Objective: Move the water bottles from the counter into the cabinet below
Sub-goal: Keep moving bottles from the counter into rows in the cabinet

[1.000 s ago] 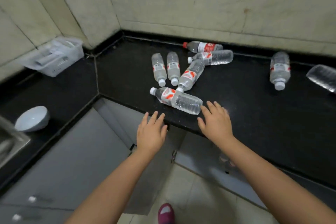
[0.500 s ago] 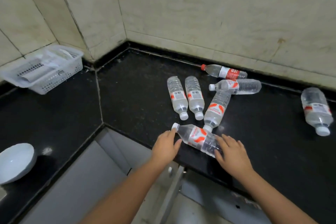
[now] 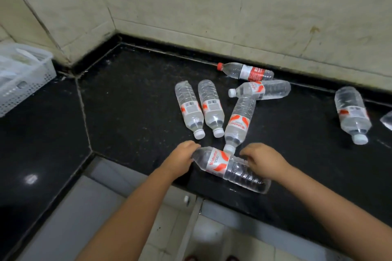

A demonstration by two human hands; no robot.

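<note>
At frame's right edge, a bottle (image 3: 387, 119) is cut off.

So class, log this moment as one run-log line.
phase: grasp | left hand: on cap end of nearest bottle | right hand: on its body | bottle: lying at counter edge | others: not yet moved
</note>
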